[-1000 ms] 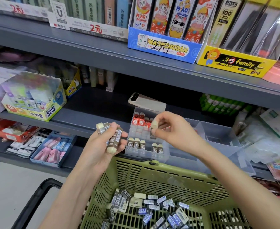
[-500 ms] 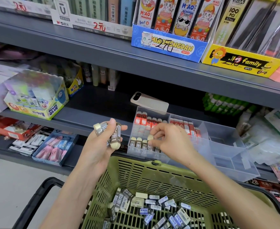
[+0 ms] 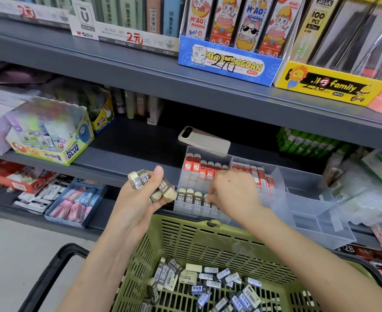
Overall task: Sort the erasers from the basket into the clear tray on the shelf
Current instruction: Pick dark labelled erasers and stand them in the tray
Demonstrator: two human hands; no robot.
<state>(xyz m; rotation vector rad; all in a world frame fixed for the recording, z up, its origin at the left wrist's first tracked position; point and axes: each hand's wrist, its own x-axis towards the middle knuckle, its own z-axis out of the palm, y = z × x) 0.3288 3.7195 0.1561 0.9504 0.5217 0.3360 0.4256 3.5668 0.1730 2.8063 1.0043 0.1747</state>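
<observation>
Left of the clear tray point(image 3: 309, 212), the left hand point(image 3: 138, 206) clamps its fingers on a bunch of erasers point(image 3: 154, 185). The right hand point(image 3: 235, 192) pinches 1 eraser point(image 3: 206, 203) in the tray's front row, above the basket point(image 3: 208, 239).

Bare left forearm point(image 3: 99, 266), bare right forearm point(image 3: 309, 260), bare left hand point(image 3: 138, 199), bare right hand point(image 3: 232, 190) with one small dark spot on its back.

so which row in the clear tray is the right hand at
The front row of brown-sleeved erasers, nearest the basket; the red-sleeved rows stand farther back.
</observation>
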